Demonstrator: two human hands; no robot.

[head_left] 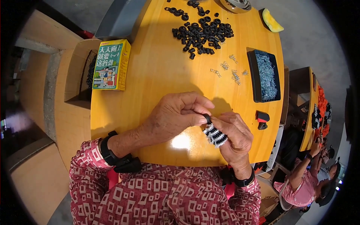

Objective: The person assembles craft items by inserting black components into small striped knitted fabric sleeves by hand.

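Note:
Both hands meet over the near part of the wooden table [150, 80]. My left hand [170, 114] pinches a small black rubber-looking piece [207, 119] between thumb and fingertips. Just below that piece is a ribbed black-and-white striped bundle [215, 136], whose exact kind I cannot make out. My right hand [237, 137] is closed along the side of the bundle, its fingertips touching the black piece. The right fingers partly cover where the two things meet.
Far off lies a heap of small black parts [204, 32], with little clear-looking pieces [235, 77] nearer. A black tray [256, 88] of bluish small parts stands right. A yellow-green carton [122, 71] and grey bin [120, 18] are left. Another person [300, 185] sits far right.

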